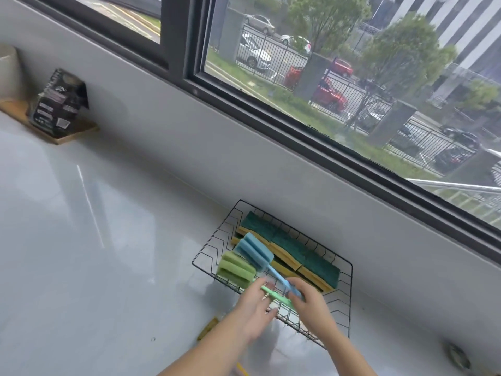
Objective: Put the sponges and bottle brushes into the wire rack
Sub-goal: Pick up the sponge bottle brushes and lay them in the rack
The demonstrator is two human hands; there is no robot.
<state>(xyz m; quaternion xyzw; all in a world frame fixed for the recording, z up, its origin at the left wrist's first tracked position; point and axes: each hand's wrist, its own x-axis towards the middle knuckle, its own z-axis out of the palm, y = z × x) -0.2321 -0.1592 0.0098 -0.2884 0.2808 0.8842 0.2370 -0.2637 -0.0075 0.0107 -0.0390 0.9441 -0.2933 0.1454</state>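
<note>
A black wire rack [206,256] sits on the white counter against the wall below the window. Along its far side lie green-and-yellow sponges [292,251] in a row. A green bottle brush [235,270] rests at the rack's front left, its handle running toward my hands. My right hand [309,305] is shut on the handle of a blue bottle brush [254,251], whose foam head lies just above the green one. My left hand [254,310] hovers over the green handle with fingers spread. A yellow sponge edge [208,328] shows on the counter under my left forearm.
At the far left, a dark packet [58,104] and a pale cup [9,74] stand on a wooden board [67,137]. The wall and dark window frame rise right behind the rack. A small round object [458,356] lies at the lower right.
</note>
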